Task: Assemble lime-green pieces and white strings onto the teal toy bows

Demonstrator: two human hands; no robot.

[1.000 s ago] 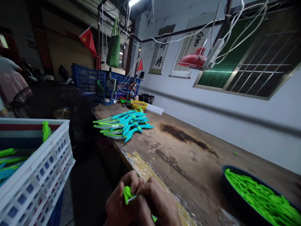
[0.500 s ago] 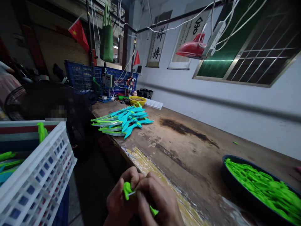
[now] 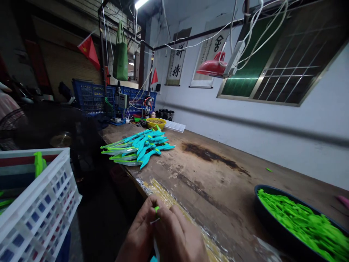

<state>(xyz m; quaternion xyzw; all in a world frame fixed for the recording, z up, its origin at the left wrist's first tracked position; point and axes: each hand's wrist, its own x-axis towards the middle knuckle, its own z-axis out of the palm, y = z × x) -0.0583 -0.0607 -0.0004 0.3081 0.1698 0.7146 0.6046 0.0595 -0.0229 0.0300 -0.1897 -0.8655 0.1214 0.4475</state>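
Between hands (image 3: 160, 236): small green plastic piece (image 3: 156, 209).

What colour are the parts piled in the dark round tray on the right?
Bright green: the plastic parts fill the dark round tray, clearest in the head view.

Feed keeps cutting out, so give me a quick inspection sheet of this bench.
Surface: worn wooden bench, dark stains, clear film along the near edge.
Job's things: small green part pinched between left hand and right hand.
Clutter: teal and green toy pile; dark tray of green parts; yellow bowl.
Fingers: both hands closed on the part.
Cables: white cords overhead.
Surroundings: white crate, blue crates, barred window.
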